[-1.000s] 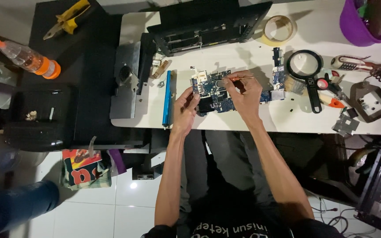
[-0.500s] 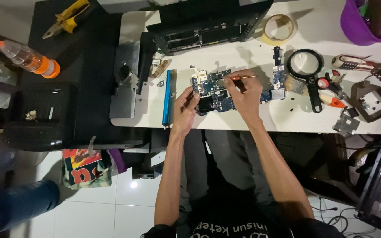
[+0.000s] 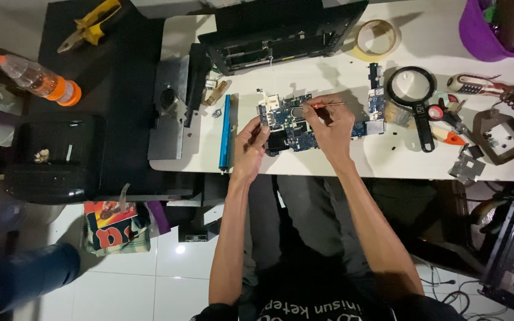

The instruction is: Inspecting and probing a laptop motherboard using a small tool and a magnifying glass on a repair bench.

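The blue circuit board (image 3: 290, 125) is lying flat near the middle of the white bench (image 3: 328, 163), close to its near edge. The left hand (image 3: 250, 148) is resting at the board's left edge, its fingers curled together against the board's corner, steadying it. The right hand (image 3: 331, 128) is sitting over the right part of the board, its grip pinched shut on a thin screwdriver (image 3: 322, 105) with a red handle, which is lying almost level and pointing along the far side of the hand. Whether the tip is touching the board cannot be told.

Just left of the board a long blue bar (image 3: 225, 134) is lying from far to near on the bench. Farther back, an opened black laptop shell (image 3: 281, 30) is sitting at the far edge, with a roll of tape (image 3: 376, 38) to its right. To the right of the hands a black-rimmed magnifying glass (image 3: 414, 95) is lying beside a small narrow board (image 3: 376, 98). A purple tub (image 3: 498, 27) is standing at the far right corner. On the dark surface to the left, yellow-handled pliers (image 3: 93, 22) and a clear bottle with an orange cap (image 3: 34, 77) are lying well apart from the work.
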